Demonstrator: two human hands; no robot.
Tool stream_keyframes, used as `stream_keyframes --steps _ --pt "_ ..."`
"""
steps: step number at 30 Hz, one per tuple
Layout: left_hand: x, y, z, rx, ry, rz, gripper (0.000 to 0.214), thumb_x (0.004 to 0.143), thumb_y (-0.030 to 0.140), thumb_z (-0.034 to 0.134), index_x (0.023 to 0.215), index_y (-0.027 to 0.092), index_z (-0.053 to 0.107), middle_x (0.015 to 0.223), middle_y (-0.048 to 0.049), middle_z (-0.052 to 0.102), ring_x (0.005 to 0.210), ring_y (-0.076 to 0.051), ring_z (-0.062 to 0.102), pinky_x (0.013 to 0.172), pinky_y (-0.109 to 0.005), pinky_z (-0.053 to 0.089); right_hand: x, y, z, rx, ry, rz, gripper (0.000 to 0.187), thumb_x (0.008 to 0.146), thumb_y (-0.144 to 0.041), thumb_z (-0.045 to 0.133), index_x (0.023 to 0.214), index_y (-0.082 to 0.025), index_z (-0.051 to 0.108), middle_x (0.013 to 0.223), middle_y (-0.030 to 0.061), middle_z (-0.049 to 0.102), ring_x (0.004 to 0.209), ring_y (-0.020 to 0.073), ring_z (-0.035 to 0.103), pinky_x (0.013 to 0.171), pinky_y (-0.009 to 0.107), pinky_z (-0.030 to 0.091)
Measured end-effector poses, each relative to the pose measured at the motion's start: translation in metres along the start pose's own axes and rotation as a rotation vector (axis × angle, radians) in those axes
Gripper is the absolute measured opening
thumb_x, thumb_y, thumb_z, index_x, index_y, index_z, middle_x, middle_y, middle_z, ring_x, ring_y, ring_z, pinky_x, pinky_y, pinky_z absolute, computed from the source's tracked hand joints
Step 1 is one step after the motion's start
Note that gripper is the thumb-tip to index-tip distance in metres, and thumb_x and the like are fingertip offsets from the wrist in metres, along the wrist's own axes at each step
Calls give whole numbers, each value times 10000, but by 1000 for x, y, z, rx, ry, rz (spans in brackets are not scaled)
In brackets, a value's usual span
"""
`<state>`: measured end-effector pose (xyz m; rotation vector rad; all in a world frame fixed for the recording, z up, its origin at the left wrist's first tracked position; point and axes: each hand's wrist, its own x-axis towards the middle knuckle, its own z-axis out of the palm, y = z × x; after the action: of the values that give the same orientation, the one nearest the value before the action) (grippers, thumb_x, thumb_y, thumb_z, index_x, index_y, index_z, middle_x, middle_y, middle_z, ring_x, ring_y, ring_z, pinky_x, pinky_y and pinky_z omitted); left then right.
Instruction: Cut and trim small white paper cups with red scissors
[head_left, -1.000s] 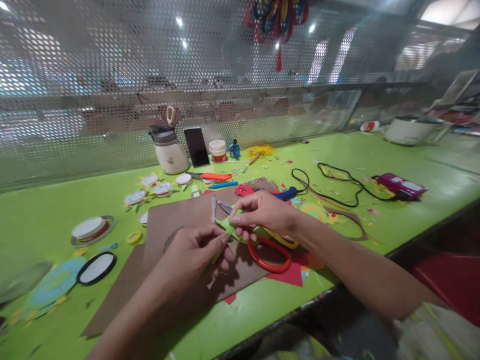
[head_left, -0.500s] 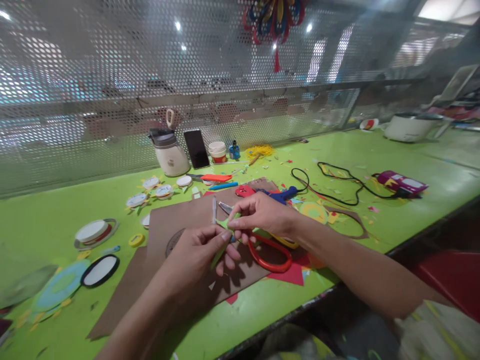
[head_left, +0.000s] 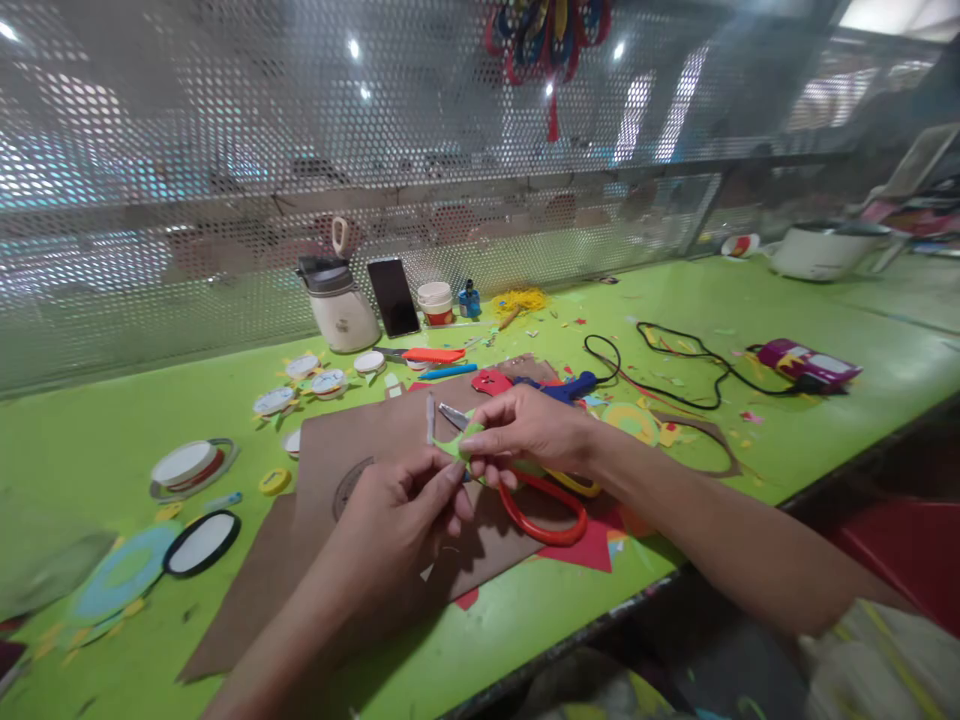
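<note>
Between my two hands is a small light-green paper piece [head_left: 451, 448], partly covered by the fingers. My left hand [head_left: 405, 510] pinches its lower side, thumb on top. From the right, my right hand [head_left: 521, 435] grips the upper side between thumb and index finger. Below both lies a brown cardboard sheet [head_left: 330, 445]. Scissors with red and yellow handles [head_left: 551, 515] rest under my right hand, their blades partly hidden. A pale pen-like stick [head_left: 430, 418] lies just beyond my fingertips. Behind my right hand is a blue glue gun [head_left: 566, 388].
On the left are paper-trimmed discs [head_left: 274, 402], a black-rimmed oval [head_left: 201, 543] and a yellow tape roll [head_left: 274, 482]. Farther back stand a white jug [head_left: 341, 315], a phone [head_left: 394, 298] and a tub [head_left: 435, 303]. A black cord [head_left: 709, 355] runs right toward a purple pack [head_left: 806, 365].
My fingers have shifted slightly on the green paper, and more of it shows by my right thumb. My left fingers have curled in a little. The things on the table stay put.
</note>
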<state>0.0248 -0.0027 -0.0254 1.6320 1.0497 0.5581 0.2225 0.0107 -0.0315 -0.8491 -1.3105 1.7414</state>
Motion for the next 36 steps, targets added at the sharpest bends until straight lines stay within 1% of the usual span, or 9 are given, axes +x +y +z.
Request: stream_keyframes --steps 4,9,12,16,19,24,29,32,36 --pt "1 3 3 -57 20 -37 361 867 484 593 693 173 650 560 -6 592 495 -108 481 472 -208 377 -1 1 3 -13 51 -13 393 651 -439 864 678 -93 680 604 24 685 470 82 615 398 160 501" --pt "4 5 8 -262 -10 -152 318 853 479 618 799 170 671 647 -37 663 515 -117 534 460 -205 385 -1 2 6 -23 110 -24 358 638 -393 881 655 -110 662 562 -3 664 454 71 594 372 140 468" --pt "5 2 11 -356 3 -163 300 839 460 646 822 162 667 642 -42 665 491 -112 545 442 -200 376 0 3 8 -16 131 -37 373 611 -397 892 629 -116 648 550 -8 659 445 70 587 369 144 465" --pt "3 0 13 -327 54 -131 301 856 465 629 799 170 647 650 -55 680 520 -152 614 466 -228 428 2 7 9 10 134 -37 377 608 -400 892 629 -120 640 563 -4 662 445 67 578 359 141 447" --pt "0 1 14 -284 67 -116 324 872 482 604 758 180 633 631 -55 679 526 -169 637 473 -239 436 5 11 10 29 135 -26 372 594 -378 902 653 -122 639 516 -26 629 423 60 550 339 130 413" --pt "-2 0 12 -401 -28 -190 299 869 455 620 779 171 653 623 -74 691 543 -181 649 464 -236 420 6 14 9 29 184 -30 377 578 -363 903 615 -130 609 484 -30 617 383 55 522 302 127 351" --pt "-2 2 9 -477 -23 -172 221 869 361 647 776 160 643 661 -67 710 581 -193 683 478 -239 439 2 7 4 11 227 -59 336 660 -339 864 629 -138 597 510 -27 629 402 49 535 317 118 363" --pt "1 1 5 -459 -79 -182 187 861 323 665 795 150 645 734 -89 743 618 -205 700 520 -267 492 0 5 3 -1 221 -71 340 660 -346 866 638 -139 597 506 -25 626 403 54 533 315 122 364" --pt "6 -5 -2 -466 -120 -139 143 827 269 703 823 143 635 853 -127 765 659 -205 709 562 -286 528 1 4 0 -14 209 -88 355 643 -362 874 625 -131 605 530 -11 640 415 58 545 322 127 375"
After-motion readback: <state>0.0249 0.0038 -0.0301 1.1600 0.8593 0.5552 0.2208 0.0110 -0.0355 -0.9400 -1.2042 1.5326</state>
